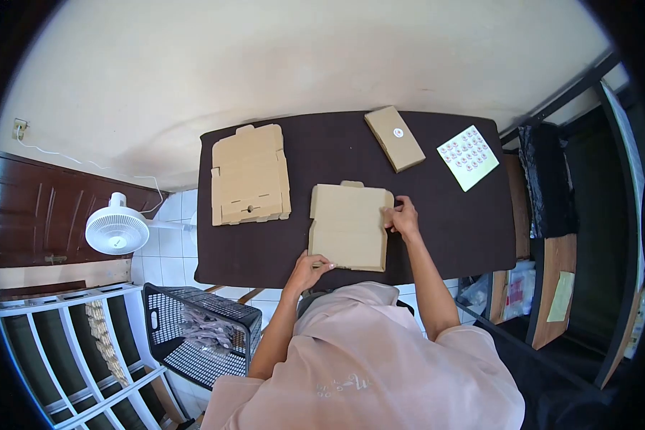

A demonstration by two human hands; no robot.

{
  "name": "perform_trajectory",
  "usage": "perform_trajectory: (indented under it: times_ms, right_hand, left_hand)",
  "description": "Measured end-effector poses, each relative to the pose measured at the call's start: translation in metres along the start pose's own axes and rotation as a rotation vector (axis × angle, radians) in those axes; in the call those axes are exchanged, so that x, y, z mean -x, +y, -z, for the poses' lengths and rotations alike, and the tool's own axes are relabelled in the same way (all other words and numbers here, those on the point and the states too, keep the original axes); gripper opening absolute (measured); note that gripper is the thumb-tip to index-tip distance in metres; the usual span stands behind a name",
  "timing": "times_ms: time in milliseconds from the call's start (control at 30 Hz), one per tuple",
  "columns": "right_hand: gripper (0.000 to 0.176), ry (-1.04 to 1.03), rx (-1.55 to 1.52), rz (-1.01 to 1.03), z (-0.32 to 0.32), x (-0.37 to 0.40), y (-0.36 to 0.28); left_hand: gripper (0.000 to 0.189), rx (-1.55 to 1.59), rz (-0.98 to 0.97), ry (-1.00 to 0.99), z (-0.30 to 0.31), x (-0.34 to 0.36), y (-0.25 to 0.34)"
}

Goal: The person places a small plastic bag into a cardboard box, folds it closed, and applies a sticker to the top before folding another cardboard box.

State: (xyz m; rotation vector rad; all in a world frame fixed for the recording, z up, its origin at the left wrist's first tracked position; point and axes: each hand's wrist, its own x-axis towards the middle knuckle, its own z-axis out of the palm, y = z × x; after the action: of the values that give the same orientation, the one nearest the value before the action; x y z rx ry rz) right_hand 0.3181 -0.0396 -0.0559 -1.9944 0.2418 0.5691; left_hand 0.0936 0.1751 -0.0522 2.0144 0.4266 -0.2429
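A partly folded cardboard box (348,223) lies on the dark tablecloth right in front of me, with its flat brown inside facing up. My left hand (311,272) pinches its near edge at the left corner. At the right side, my right hand (403,218) has thumb and fingers closed on the side flap. To the left rests a stack of flat cardboard box blanks (249,175), with tabs and slots along the edges. Farther back, a closed cardboard box (395,140) bears a round white sticker. Beside it lies a pale sheet of round stickers (469,158).
The table (337,150) stands against a wall. A black plastic basket (201,326) with packed items is on the floor at lower left. A white fan (118,226) stands left of the table, and a shelf (555,287) is at the right.
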Motion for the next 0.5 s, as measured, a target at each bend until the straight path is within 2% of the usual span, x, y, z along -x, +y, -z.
perform_trajectory:
  times_ms: [33,67,133,167,267,333,367,400,433,467,500]
  right_hand:
    - [0.031,-0.197,0.015,-0.071,0.001,-0.010,-0.005]
    - [0.031,-0.218,0.019,-0.062,-0.001,-0.013,-0.007]
    - [0.017,-0.364,-0.187,0.014,-0.017,-0.012,-0.024]
    - [0.011,-0.435,-0.180,0.050,-0.018,-0.004,-0.033]
    - [0.009,-0.505,-0.191,0.134,-0.043,0.003,-0.039]
    - [0.008,-0.593,-0.201,0.221,-0.067,0.007,-0.037]
    - [0.011,-0.571,-0.182,0.245,-0.079,0.016,-0.043]
    - [0.023,-0.612,-0.295,0.232,-0.094,0.020,-0.039]
    - [0.043,-0.595,-0.179,0.304,-0.103,0.026,-0.040]
    - [0.064,-0.620,-0.191,0.338,-0.112,0.030,-0.038]
    - [0.069,-0.626,-0.184,0.349,-0.115,0.035,-0.041]
  left_hand:
    - [0.027,-0.010,0.027,-0.009,0.000,0.000,0.000]
    - [0.027,-0.011,0.040,0.011,0.000,0.003,-0.001]
    - [0.026,-0.029,0.080,0.138,0.010,0.013,0.000]
    - [0.020,-0.004,0.032,0.216,0.011,0.019,-0.001]
    - [0.020,-0.110,-0.016,0.338,0.019,0.035,-0.024]
    - [0.018,-0.254,0.114,0.381,0.033,0.043,-0.031]
    - [0.020,-0.317,0.084,0.495,0.037,0.048,-0.043]
    - [0.021,-0.378,0.051,0.611,0.038,0.050,-0.052]
    - [0.022,-0.473,0.088,0.724,0.038,0.048,-0.049]
    - [0.024,-0.568,0.125,0.843,0.039,0.046,-0.041]
    - [0.030,-0.630,0.181,0.894,0.036,0.044,-0.033]
